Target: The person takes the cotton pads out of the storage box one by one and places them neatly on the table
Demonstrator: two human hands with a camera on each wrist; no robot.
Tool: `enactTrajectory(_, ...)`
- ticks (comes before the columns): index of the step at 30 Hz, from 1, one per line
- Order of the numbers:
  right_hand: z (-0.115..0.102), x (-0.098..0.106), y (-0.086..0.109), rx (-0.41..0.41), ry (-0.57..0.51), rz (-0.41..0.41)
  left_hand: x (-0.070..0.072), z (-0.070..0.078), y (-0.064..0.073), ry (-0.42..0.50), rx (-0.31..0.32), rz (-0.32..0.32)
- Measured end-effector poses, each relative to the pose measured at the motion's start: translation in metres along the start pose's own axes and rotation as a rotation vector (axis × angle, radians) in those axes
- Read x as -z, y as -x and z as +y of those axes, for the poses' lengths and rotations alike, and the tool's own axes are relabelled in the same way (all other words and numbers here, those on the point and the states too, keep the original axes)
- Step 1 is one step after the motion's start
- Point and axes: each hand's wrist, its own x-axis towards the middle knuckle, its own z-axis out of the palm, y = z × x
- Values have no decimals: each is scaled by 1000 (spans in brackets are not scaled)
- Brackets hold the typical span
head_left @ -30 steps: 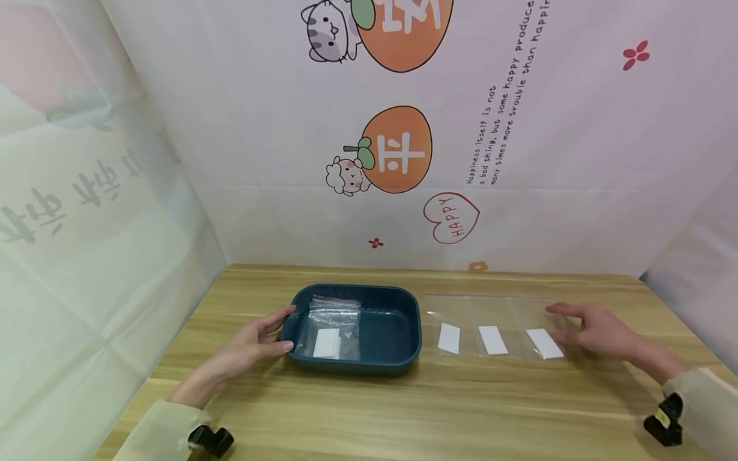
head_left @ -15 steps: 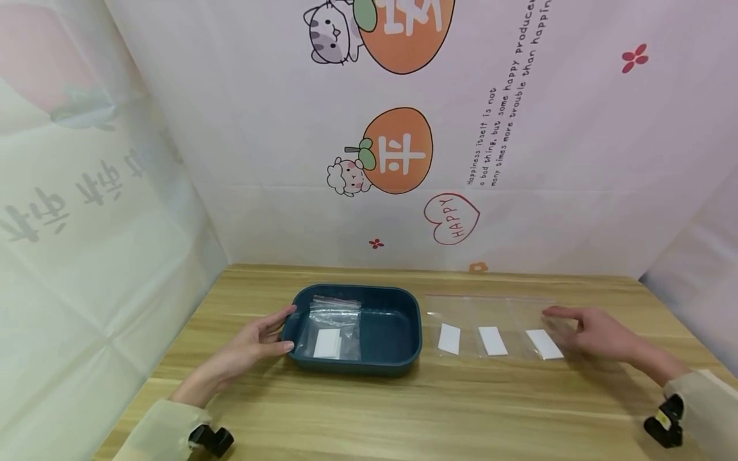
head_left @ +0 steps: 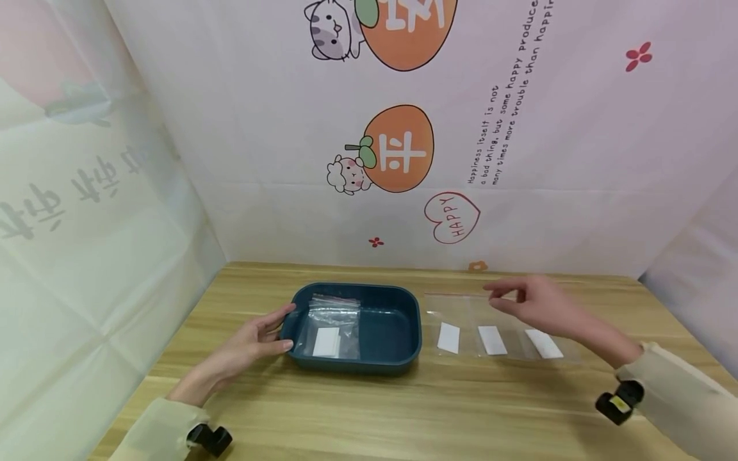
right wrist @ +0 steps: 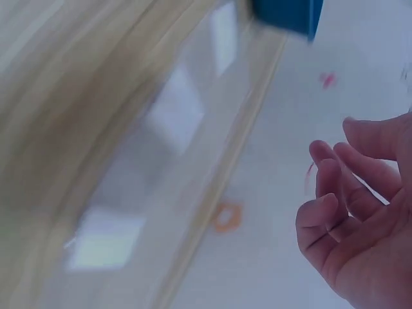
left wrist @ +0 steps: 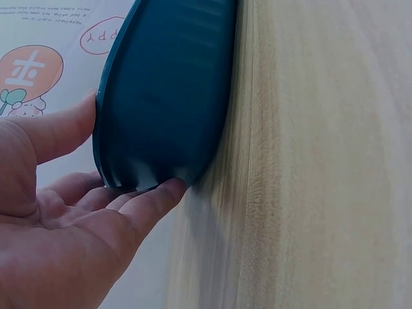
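Observation:
A dark teal plastic bin (head_left: 390,333) stands on the table, with clear zip bags (head_left: 336,315) bearing a white label (head_left: 327,342) in its left part. My left hand (head_left: 248,342) holds the bin's left end, thumb and fingers spread across it. In the left wrist view, the thumb and fingers of the left hand (left wrist: 77,212) touch the bin's (left wrist: 170,84) end. Right of the bin, three clear zip bags (head_left: 446,308) lie side by side, each with a white rectangle. Above the rightmost ones hovers my right hand (head_left: 544,307), fingers loosely bent and holding nothing.
The wooden table (head_left: 392,416) meets a printed cloth backdrop (head_left: 277,218) at its back edge. Another cloth wall (head_left: 115,269) rises along the left side. Black wrist cameras (head_left: 210,440) sit on both sleeves.
My right hand has lifted off the rightmost bag and moved left over the row. The left hand and the bin have stayed in place.

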Motion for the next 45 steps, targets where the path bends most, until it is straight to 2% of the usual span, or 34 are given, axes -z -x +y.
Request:
enactTrajectory(5, -38, -14, -28, 80, -20, -42, 0, -1, 1, 17, 3, 6)
enactTrajectory(11, -70, -38, -64, 179, -64, -117, 2, -2, 2, 31, -8, -2)
enactTrajectory(16, -95, -62, -92, 248, -31, -178, 3, -2, 1, 12, -23, -9)
enactTrajectory(25, -123, -103, -127, 234, 91, -363, 1, -2, 0, 5, -19, -16)
enactTrajectory(33, -132, -132, -139, 200, 142, -453, 1, -3, -1, 38, -20, -29)
enactTrajectory(36, -133, -143, -138, 185, 164, -464, 1, -3, -1, 37, -21, -32)
enactTrajectory(41, -134, -157, -138, 206, 221, -490, 2, -3, 0, 30, -17, -25)
enactTrajectory(45, -136, -165, -138, 213, 244, -476, 3, -4, 0, 41, -20, -23)
